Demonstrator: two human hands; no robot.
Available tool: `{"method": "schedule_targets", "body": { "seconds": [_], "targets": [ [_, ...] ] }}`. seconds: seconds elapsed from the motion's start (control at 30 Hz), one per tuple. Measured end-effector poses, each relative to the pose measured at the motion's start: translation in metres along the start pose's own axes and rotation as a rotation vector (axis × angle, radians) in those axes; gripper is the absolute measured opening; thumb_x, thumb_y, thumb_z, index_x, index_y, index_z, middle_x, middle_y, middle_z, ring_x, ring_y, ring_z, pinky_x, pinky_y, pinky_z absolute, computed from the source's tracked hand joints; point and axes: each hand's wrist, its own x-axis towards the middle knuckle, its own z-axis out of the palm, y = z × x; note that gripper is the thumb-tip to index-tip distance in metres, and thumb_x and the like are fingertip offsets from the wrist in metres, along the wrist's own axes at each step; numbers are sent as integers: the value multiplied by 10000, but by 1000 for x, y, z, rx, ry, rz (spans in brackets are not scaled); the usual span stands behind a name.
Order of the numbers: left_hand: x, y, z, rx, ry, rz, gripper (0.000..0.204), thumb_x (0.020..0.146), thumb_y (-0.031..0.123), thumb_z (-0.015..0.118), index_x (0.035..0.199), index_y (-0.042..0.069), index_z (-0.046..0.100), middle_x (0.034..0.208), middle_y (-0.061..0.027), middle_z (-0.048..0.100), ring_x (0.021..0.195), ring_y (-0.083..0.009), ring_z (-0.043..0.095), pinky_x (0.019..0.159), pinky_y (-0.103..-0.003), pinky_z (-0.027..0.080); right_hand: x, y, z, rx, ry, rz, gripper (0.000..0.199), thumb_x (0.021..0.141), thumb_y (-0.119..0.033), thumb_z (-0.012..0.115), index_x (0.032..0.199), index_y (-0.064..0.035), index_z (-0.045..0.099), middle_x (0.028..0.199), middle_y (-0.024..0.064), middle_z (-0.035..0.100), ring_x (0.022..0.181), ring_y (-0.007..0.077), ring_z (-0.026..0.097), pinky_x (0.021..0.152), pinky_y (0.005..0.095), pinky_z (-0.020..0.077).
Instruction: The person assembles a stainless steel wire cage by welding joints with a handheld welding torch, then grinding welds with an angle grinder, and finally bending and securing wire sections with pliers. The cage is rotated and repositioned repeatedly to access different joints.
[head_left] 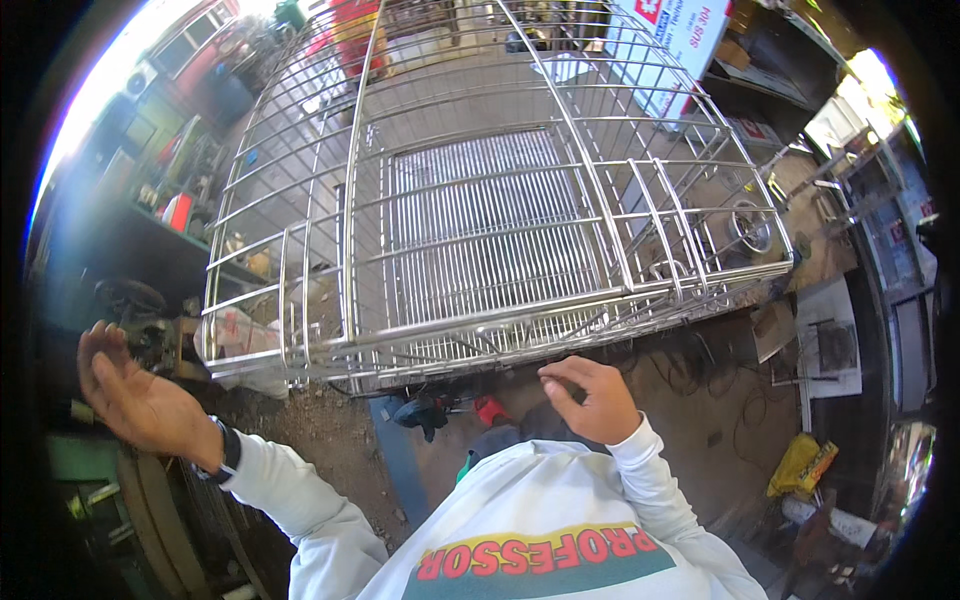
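Observation:
A large cage of shiny metal wire point(480, 329) stands in front of me, its bars forming an open grid. Inside it, toward the middle, lies a panel of close parallel metal rods point(490, 215). My left hand point(150, 400), with a dark band at the wrist, is raised off the cage's front left corner. It touches nothing, and its fingers are apart. Just below the cage's front lower edge is my right hand point(597, 400), fingers curled and drawn toward the thumb. Whatever may be between its fingertips is too small to make out.
A white bag point(240, 345) lies under the cage's left corner. A large white printed box point(668, 45) stands behind it at the right. A yellow packet point(803, 466) sits at lower right, near a white board point(830, 340). Cluttered shelving point(165, 215) lines the left.

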Motion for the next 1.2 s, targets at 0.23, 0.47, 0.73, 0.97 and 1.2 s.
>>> {"method": "schedule_targets", "body": {
  "seconds": [0.23, 0.47, 0.73, 0.97, 1.2],
  "targets": [
    [-88, 180, 100, 191, -778, 293, 491, 750, 345, 866, 1120, 55, 728, 1097, -107, 728, 1047, -319, 660, 985, -461, 474, -14, 26, -10, -169, -536, -239, 293, 915, -263, 647, 1091, -41, 720, 1042, 140, 713, 936, 338, 683, 822, 430, 551],
    [-135, 199, 130, 538, -553, 72, 362, 781, 123, 838, 1129, 84, 748, 1130, -88, 735, 1124, -262, 657, 1018, -414, 483, -76, 99, -106, -161, -716, -226, 334, 924, -306, 628, 1119, -43, 696, 1025, 137, 688, 962, 341, 664, 845, 454, 535],
    [-107, 176, 32, 704, -665, 78, 313, 1040, 121, 572, 1318, -15, 621, 1365, -125, 629, 1283, -225, 556, 1124, -373, 395, -98, 250, -244, -323, -674, 335, 354, 890, -332, 614, 1102, -65, 709, 1113, 205, 703, 1056, 404, 655, 942, 493, 517],
    [-109, 213, 9, 894, -571, -10, 330, 1068, 181, 520, 1354, 28, 581, 1420, -127, 582, 1348, -271, 511, 1162, -418, 361, -84, 470, -372, -588, 318, 758, 346, 819, -302, 711, 996, -8, 753, 971, 190, 750, 954, 354, 720, 841, 424, 558],
    [-213, 323, 132, 793, -786, -264, 745, 933, 232, 673, 1556, 4, 336, 1601, -237, 347, 1496, -357, 321, 1222, -410, 260, -104, 533, -504, -895, 278, 861, 436, 807, -300, 728, 1114, 3, 661, 1059, 181, 706, 1036, 349, 667, 909, 438, 518]
  ]
}}
